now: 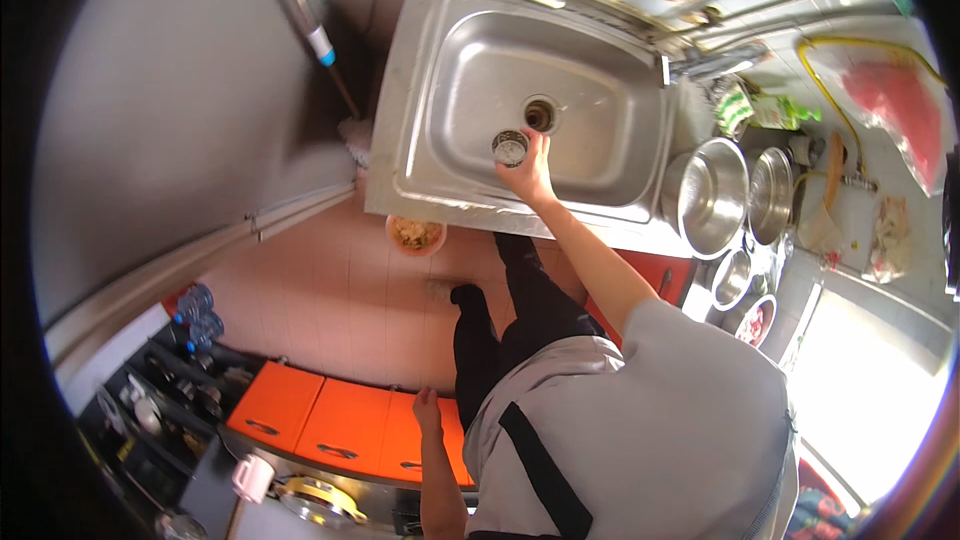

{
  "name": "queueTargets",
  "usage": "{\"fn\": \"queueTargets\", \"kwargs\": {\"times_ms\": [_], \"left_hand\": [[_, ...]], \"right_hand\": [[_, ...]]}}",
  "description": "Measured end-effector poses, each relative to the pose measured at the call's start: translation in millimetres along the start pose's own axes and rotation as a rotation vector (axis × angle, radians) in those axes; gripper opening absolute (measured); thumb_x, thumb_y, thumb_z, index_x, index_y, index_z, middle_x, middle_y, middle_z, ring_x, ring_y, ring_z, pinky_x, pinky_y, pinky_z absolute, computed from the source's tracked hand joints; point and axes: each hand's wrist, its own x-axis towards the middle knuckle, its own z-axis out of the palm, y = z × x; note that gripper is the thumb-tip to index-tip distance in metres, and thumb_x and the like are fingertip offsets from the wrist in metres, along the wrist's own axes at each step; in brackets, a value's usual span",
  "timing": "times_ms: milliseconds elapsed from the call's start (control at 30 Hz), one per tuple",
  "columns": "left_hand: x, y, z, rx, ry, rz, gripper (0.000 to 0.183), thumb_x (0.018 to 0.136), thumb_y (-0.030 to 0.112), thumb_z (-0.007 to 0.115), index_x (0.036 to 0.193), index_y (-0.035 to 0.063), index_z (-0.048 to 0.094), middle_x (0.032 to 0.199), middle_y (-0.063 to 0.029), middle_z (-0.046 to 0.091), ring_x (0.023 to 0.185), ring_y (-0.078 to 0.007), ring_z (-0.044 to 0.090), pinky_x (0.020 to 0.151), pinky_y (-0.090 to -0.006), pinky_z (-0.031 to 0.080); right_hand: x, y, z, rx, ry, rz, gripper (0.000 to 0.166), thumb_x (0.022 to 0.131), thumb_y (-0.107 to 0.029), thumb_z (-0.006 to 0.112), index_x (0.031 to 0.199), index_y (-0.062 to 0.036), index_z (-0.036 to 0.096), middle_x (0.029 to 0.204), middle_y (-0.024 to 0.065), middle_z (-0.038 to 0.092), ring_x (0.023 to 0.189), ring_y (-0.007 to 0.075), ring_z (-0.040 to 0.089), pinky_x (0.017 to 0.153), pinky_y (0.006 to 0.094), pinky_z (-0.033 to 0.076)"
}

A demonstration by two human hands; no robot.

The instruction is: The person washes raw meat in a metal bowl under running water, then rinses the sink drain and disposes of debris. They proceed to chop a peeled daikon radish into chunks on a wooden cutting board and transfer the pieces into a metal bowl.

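Observation:
My right hand [529, 169] reaches over the stainless-steel sink [480, 67], its thumb and fingers around a small round metal cup-like piece [511, 149], perhaps a sink strainer. This piece is held just beside the open drain hole [538, 114]; whether it touches the basin cannot be told. My left hand [427, 411] hangs low in front of the orange cabinet doors [345, 420], its fingers curled, with nothing seen in them. A small tub of food scraps [416, 235] shows below the sink's front edge.
Metal pots [706, 199], a steamer pan [770, 195] and bowls stand right of the sink. A mop or brush handle [322, 45] leans at the left, near a large grey panel [172, 90]. A pink mug [253, 478] and a yellow-rimmed pan [319, 499] stand on the opposite counter.

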Motion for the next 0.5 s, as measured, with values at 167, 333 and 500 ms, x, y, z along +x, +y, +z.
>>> {"fn": "queueTargets", "kwargs": {"times_ms": [167, 333, 500], "left_hand": [[2.6, 51.9, 2.2, 0.088, -0.02, 0.026, 0.043, 0.102, 0.018, 0.063, 0.137, -0.0073, 0.061, 0.132, -0.0209, 0.067, 0.123, -0.0297, 0.064, 0.106, -0.0398, 0.05], [2.6, 88.8, 7.8, 0.203, -0.018, 0.162, 0.045, 0.101, 0.021, 0.064, 0.137, -0.0062, 0.061, 0.13, -0.0196, 0.068, 0.121, -0.0282, 0.064, 0.104, -0.0387, 0.051], [-19.4, 180.3, 17.7, 0.201, -0.017, 0.174, 0.045, 0.1, 0.022, 0.065, 0.137, -0.0046, 0.062, 0.128, -0.0183, 0.069, 0.115, -0.0259, 0.066, 0.1, -0.0377, 0.052]], "right_hand": [[64.4, 115.0, -21.6, -0.255, -0.019, 0.171, 0.081, 0.071, -0.016, 0.083, 0.141, -0.0014, 0.044, 0.138, 0.0241, 0.05, 0.131, 0.0416, 0.045, 0.115, 0.0476, 0.04], [80.6, 140.7, -17.9, -0.352, 0.072, 0.096, 0.088, 0.072, -0.017, 0.084, 0.146, -0.0019, 0.041, 0.144, 0.0232, 0.046, 0.136, 0.0442, 0.041, 0.117, 0.0509, 0.036], [45.6, 146.1, -11.0, -0.419, 0.05, 0.245, 0.089, 0.073, -0.015, 0.084, 0.149, -0.0033, 0.04, 0.148, 0.0228, 0.044, 0.139, 0.0438, 0.039, 0.116, 0.0532, 0.037]]}}
